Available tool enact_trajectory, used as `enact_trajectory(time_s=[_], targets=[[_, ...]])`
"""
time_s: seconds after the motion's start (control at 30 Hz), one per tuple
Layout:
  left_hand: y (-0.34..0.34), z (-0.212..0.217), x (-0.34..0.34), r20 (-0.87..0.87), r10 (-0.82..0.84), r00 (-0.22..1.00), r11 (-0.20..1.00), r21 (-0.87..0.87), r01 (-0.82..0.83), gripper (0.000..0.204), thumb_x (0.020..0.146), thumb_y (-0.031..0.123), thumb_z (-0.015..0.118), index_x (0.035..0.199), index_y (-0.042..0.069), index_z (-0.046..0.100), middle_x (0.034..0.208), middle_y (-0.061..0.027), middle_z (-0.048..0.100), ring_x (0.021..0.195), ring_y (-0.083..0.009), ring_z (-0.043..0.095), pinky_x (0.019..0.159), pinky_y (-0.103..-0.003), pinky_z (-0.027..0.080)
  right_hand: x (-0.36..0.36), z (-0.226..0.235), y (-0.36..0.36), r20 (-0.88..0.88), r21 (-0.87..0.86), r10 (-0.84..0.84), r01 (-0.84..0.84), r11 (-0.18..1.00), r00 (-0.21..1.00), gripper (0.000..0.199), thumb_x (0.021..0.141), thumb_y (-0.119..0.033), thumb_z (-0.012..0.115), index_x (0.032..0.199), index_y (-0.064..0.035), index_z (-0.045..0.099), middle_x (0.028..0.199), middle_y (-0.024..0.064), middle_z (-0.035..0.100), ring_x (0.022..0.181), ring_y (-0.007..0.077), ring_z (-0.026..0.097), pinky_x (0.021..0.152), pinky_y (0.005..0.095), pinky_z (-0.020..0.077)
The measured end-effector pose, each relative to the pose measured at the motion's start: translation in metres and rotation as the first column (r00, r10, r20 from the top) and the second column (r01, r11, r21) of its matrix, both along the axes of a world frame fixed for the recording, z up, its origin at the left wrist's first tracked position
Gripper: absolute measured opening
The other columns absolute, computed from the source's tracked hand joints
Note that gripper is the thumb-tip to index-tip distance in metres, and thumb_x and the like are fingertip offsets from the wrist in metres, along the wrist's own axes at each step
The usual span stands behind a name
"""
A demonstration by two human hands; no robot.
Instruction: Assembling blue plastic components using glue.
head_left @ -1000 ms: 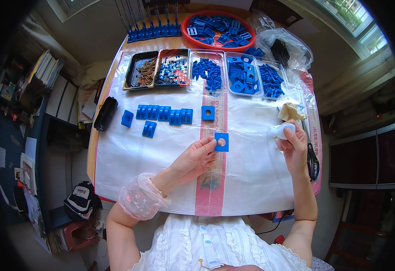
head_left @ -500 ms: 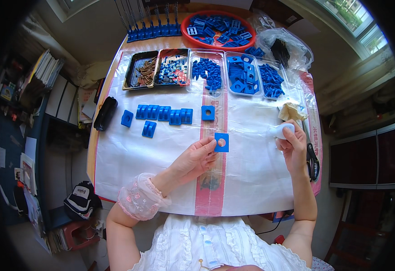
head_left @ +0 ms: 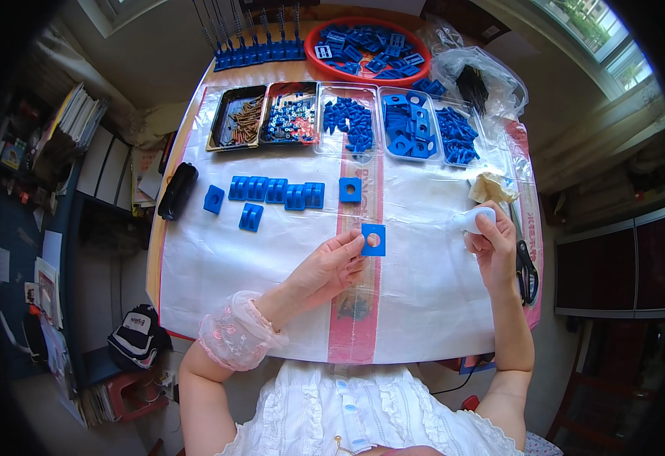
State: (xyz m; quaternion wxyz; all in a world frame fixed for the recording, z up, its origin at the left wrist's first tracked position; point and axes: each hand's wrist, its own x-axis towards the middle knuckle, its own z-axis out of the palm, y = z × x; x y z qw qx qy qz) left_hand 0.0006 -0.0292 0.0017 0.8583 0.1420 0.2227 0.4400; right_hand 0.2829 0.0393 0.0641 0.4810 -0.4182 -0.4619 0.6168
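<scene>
You're pinching a blue square plate (head_left: pixel 373 239) with a centre hole in your left hand (head_left: pixel 331 266), holding it over the middle of the desk (head_left: pixel 218 266). Your right hand (head_left: pixel 492 243) is gripping a white roll (head_left: pixel 475 220) near the right edge, beside scissors (head_left: pixel 525 267). Blue blocks (head_left: pixel 275 190) are lying in a row ahead; trays (head_left: pixel 291 114) are lining the far edge.

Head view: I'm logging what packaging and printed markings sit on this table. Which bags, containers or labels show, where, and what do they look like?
Clear plastic bag: far right corner, crumpled, dark parts inside.
Red round tray: far edge, filled with blue parts.
Five rectangular trays: row below it, two black, three clear.
Printed band: down the white table cover, pinkish red, beneath the left hand.
No screens.
</scene>
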Motion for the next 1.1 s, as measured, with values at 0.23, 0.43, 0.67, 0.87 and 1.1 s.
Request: enact_trajectory(time_s=[0.23,0.43,0.67,0.87,1.1], targets=[[0.0000,-0.0015,0.0000,0.007,0.007,1.000,1.000,-0.011,-0.007,0.019,0.101,0.025,0.056,0.114,0.011,0.057,0.104,0.0052,0.060,0.072,-0.0054,0.041,0.063,-0.021,0.036,-0.0009,0.0006,-0.0002,0.007,-0.001,-0.002,0.002,1.000,1.000,0.010,0.090,-0.018,0.063,0.089,-0.0085,0.059,0.071,-0.0014,0.060,0.052,0.0011,0.038,0.049,0.0201,0.0277],[-0.0004,-0.0007,0.0001,0.010,0.008,1.000,1.000,-0.017,-0.007,0.018,0.101,0.025,0.056,0.114,0.011,0.056,0.105,0.0051,0.060,0.073,-0.0052,0.042,0.063,-0.021,0.036,-0.0010,-0.0002,0.0003,0.018,0.006,-0.009,0.009,1.000,1.000,0.010,0.090,-0.018,0.063,0.089,-0.0088,0.059,0.071,-0.0016,0.060,0.052,0.0010,0.038,0.049,0.0200,0.0281],[-0.0002,0.0003,0.0003,0.008,0.001,1.000,1.000,-0.008,-0.001,0.019,0.100,0.025,0.056,0.113,0.012,0.057,0.103,0.0054,0.060,0.073,-0.0049,0.041,0.063,-0.021,0.036,-0.0007,-0.0001,0.0004,0.014,0.006,0.002,-0.002,1.000,1.000,0.011,0.090,-0.019,0.064,0.089,-0.0085,0.059,0.071,-0.0010,0.060,0.052,0.0012,0.038,0.049,0.0201,0.0281],[0.0000,-0.0015,-0.0009,0.012,-0.012,1.000,1.000,0.007,0.012,0.019,0.100,0.026,0.057,0.113,0.012,0.057,0.103,0.0061,0.060,0.073,-0.0049,0.042,0.063,-0.021,0.036,-0.0014,-0.0001,0.0004,-0.088,-0.027,0.011,-0.013,1.000,0.996,0.014,0.093,-0.021,0.062,0.093,-0.0077,0.059,0.071,-0.0012,0.057,0.053,0.0015,0.037,0.049,0.0204,0.0277],[0.0008,0.0047,-0.0010,0.010,-0.009,1.000,1.000,-0.007,0.009,0.019,0.100,0.027,0.058,0.112,0.013,0.057,0.102,0.0076,0.059,0.074,-0.0046,0.042,0.063,-0.021,0.036,0.0019,-0.0034,0.0038,-0.315,-0.075,0.008,-0.033,0.997,0.949,0.020,0.096,-0.024,0.059,0.108,-0.0085,0.055,0.075,0.0010,0.053,0.058,0.0040,0.038,0.053,0.0213,0.0303]])
